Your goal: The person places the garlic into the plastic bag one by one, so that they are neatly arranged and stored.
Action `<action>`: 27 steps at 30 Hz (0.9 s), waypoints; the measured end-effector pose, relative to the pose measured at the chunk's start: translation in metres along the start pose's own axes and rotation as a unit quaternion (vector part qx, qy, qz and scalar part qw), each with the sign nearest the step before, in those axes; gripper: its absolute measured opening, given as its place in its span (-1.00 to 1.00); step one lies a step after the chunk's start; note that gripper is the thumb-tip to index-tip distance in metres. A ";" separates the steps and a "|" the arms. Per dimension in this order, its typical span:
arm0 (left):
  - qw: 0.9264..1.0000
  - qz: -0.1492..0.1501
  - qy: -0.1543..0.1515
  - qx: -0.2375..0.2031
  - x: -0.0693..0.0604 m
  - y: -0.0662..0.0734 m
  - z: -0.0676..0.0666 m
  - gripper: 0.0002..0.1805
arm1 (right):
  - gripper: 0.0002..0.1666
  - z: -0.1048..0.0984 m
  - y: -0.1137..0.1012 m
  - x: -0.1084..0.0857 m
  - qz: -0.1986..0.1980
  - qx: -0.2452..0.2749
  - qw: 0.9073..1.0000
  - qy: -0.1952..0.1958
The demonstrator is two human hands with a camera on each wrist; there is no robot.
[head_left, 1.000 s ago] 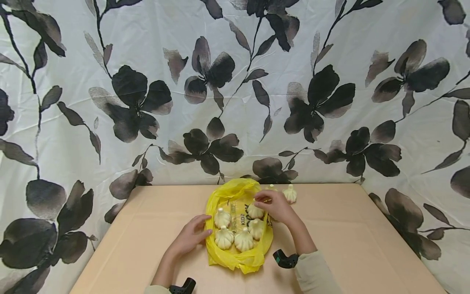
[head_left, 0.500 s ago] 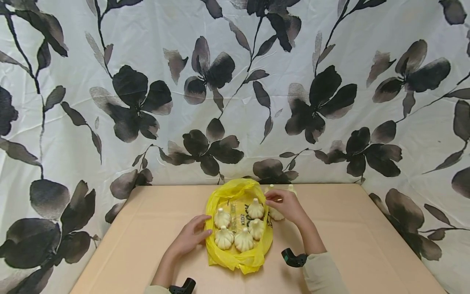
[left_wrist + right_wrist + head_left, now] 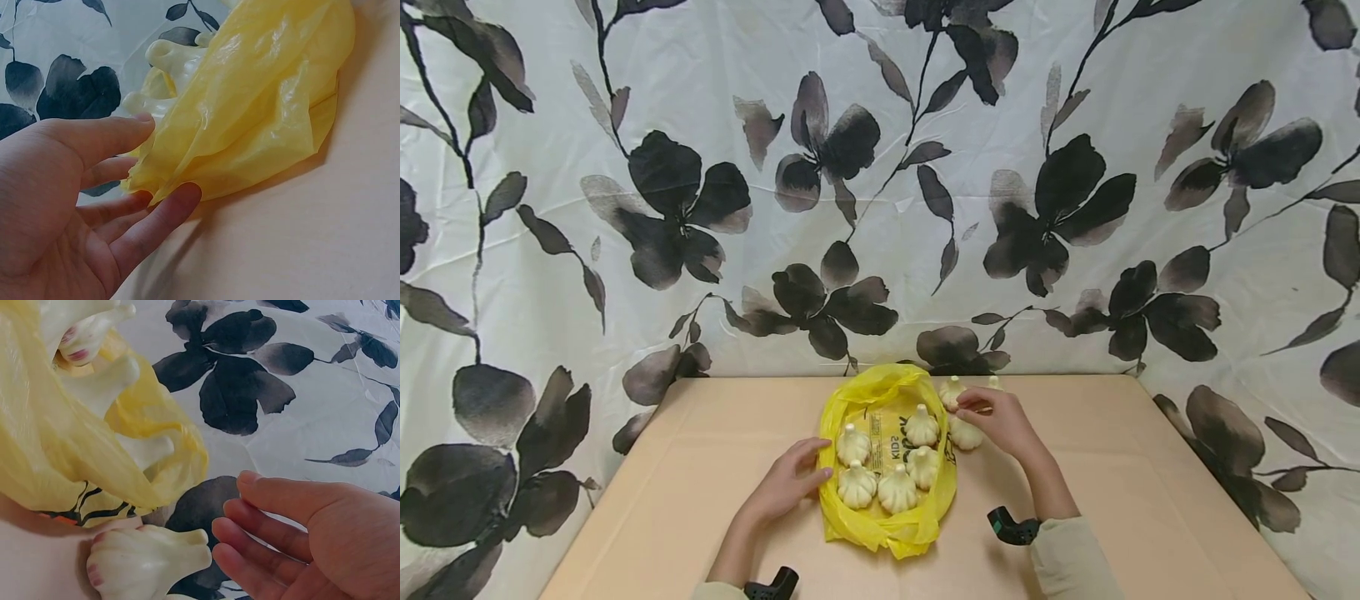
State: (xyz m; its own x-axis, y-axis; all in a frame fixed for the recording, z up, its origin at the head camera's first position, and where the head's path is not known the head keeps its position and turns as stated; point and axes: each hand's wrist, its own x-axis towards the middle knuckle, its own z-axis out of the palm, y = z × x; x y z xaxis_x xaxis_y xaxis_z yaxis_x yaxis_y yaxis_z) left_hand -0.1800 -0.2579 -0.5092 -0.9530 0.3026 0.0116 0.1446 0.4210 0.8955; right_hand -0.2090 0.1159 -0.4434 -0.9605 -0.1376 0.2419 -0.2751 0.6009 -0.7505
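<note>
Several whitish garlic bulbs (image 3: 898, 489) sit stems up inside a yellow plastic bag (image 3: 887, 533), its mouth spread wide. My left hand (image 3: 786, 483) touches the bag's left rim with nearly straight, spread fingers. Beyond the bag's right side, my right hand (image 3: 1003, 421) hovers with gently bent fingers and holds nothing. Closest to its fingertips are a garlic bulb (image 3: 951, 392) and another garlic bulb (image 3: 966, 434). The right wrist view shows a garlic bulb's stem (image 3: 197, 540) just short of the fingers. Behind the right hand, a third bulb (image 3: 995, 382) is mostly hidden.
A tan table (image 3: 1150, 483) carries the bag and the loose bulbs. At its back edge hangs a white cloth (image 3: 940, 292) printed with dark flowers. Black devices are strapped to both wrists.
My right hand has withdrawn from over the bag toward the right, uncovering a garlic bulb in the bag and loose bulbs beside it. The left hand stays at the rim.
</note>
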 end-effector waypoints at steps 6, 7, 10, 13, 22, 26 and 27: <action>1.000 -0.003 0.000 0.009 0.001 -0.003 0.001 -0.46 | -0.81 -0.003 0.009 0.001 -0.002 -0.006 1.000 0.013; 1.000 -0.003 0.000 0.010 0.001 -0.003 0.001 -0.46 | -0.81 -0.004 0.010 0.001 -0.003 -0.008 1.000 0.015; 1.000 -0.002 0.000 0.008 0.001 -0.004 0.001 -0.46 | -0.80 -0.005 0.013 0.002 -0.006 -0.007 1.000 0.020; 1.000 -0.003 -0.001 0.007 0.000 -0.004 0.000 -0.46 | -0.79 -0.006 0.014 0.002 -0.004 -0.006 1.000 0.024; 1.000 -0.008 -0.009 -0.008 -0.004 -0.004 -0.004 -0.48 | -0.73 -0.002 0.015 -0.004 0.014 -0.028 0.999 0.029; 1.000 -0.015 -0.003 -0.010 -0.009 0.002 -0.004 -0.49 | -0.66 0.002 0.017 -0.007 0.032 -0.043 0.998 0.023; 1.000 -0.014 -0.002 -0.010 -0.011 0.007 -0.004 -0.50 | -0.67 0.004 0.017 -0.008 0.037 -0.045 0.998 0.022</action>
State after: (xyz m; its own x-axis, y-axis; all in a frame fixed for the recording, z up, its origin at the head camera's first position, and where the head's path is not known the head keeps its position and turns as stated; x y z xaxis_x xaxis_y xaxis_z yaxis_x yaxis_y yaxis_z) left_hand -0.1696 -0.2620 -0.5015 -0.9559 0.2934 -0.0158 0.1115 0.4119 0.9044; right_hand -0.2067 0.1246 -0.4605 -0.9748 -0.0569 0.2157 -0.1964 0.6774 -0.7089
